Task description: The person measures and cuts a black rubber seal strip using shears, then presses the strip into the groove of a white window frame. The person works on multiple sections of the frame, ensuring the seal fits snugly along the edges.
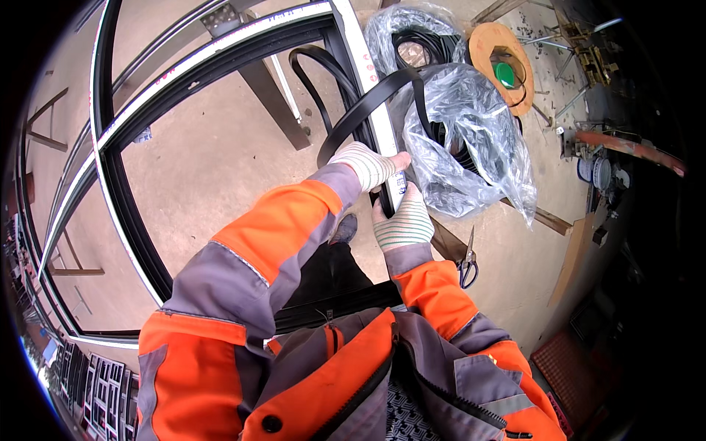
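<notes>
A black window frame (365, 70) with white protective film stretches away from me. My left hand (365, 166), in a striped glove with a bare thumb tip, is closed over its right-hand bar, thumb on the white film. Just nearer, my right hand (405, 221) is wrapped round the same bar from the right. A flat black rubber strip (365, 105) arcs over the bar and drops behind my left hand; whether those fingers also pinch it is hidden. From the other side, the strip runs to a clear plastic bag (471, 140) holding coiled black strip.
Another bagged coil (423, 44) and an orange-tan spool (482, 48) with a green piece lie at the far right. Scissors (468, 266) are right of my right forearm. Wooden beams (540, 216) cross the floor. Frame crossbars (110, 143) extend to the left.
</notes>
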A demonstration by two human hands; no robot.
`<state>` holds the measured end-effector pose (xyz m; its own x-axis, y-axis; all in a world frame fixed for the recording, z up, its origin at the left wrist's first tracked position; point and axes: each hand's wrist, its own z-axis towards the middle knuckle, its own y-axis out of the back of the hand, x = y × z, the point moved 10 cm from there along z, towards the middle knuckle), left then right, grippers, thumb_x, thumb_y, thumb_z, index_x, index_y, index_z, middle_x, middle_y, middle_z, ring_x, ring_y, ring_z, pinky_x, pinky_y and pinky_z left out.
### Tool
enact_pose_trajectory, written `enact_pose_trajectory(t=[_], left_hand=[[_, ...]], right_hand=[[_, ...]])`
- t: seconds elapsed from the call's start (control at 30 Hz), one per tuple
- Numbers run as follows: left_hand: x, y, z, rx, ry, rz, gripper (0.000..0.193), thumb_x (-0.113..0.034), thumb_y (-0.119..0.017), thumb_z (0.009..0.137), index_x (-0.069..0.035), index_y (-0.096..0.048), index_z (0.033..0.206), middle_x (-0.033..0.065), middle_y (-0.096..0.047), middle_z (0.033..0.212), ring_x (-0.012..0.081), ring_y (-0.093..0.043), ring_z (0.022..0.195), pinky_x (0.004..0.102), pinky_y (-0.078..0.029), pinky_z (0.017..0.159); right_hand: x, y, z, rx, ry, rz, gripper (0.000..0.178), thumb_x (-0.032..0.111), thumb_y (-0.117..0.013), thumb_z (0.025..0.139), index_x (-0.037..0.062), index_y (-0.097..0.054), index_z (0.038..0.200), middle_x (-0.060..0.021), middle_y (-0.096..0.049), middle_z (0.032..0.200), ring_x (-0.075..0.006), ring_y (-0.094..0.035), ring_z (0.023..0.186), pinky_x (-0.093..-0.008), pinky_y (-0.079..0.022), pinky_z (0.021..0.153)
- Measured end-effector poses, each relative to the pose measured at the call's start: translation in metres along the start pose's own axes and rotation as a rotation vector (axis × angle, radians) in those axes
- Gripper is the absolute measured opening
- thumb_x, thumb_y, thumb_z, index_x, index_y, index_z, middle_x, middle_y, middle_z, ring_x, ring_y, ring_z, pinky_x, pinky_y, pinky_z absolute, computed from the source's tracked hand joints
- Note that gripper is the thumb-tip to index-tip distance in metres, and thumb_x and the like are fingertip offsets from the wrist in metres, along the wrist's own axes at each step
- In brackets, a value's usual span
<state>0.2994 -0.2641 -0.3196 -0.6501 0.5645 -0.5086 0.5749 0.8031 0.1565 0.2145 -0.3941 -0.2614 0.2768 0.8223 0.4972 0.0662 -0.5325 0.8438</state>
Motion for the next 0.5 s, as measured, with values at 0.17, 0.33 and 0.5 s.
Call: enact_pose_trajectory(t=[0.17,0.33,0.5], left_hand=[[-0.025,0.033,-0.025,-0.068,0.015,0.124,0.085,-0.076,-0.070,0.073,0.006,-0.073,0.096,0.0166,-0.071,0.084,0.0253,-0.068,0.074,0.0371,-0.054,0.073],[-0.064,0.091,-0.030,-0.241,-0.030,0.175,0.075,-0.071,-0.064,0.080,-0.004,-0.074,0.112,0.0207,-0.073,0.106,0.0333,-0.071,0.101,0.0404,-0.053,0.088],[-0.072,0.115,-0.007,-0.240,-0.079,0.087,0.078,-0.073,-0.065,0.078,-0.005,-0.074,0.113,0.0196,-0.073,0.109,0.0331,-0.070,0.105,0.0425,-0.052,0.090]], right_hand=[[0.024,0.024,0.000,-0.052,0.047,-0.022,0.061,0.024,-0.078,0.076,-0.0047,-0.051,0.122,-0.0245,-0.061,0.101,-0.0419,-0.062,0.093,-0.0476,-0.052,0.081],[0.027,0.026,-0.002,-0.036,0.041,-0.014,0.063,0.024,-0.077,0.077,-0.0051,-0.050,0.125,-0.0248,-0.061,0.102,-0.0419,-0.062,0.094,-0.0480,-0.052,0.082],[0.032,0.032,-0.004,-0.098,0.082,-0.028,0.063,0.023,-0.078,0.077,-0.0036,-0.049,0.127,-0.0234,-0.062,0.101,-0.0411,-0.063,0.092,-0.0473,-0.052,0.081]])
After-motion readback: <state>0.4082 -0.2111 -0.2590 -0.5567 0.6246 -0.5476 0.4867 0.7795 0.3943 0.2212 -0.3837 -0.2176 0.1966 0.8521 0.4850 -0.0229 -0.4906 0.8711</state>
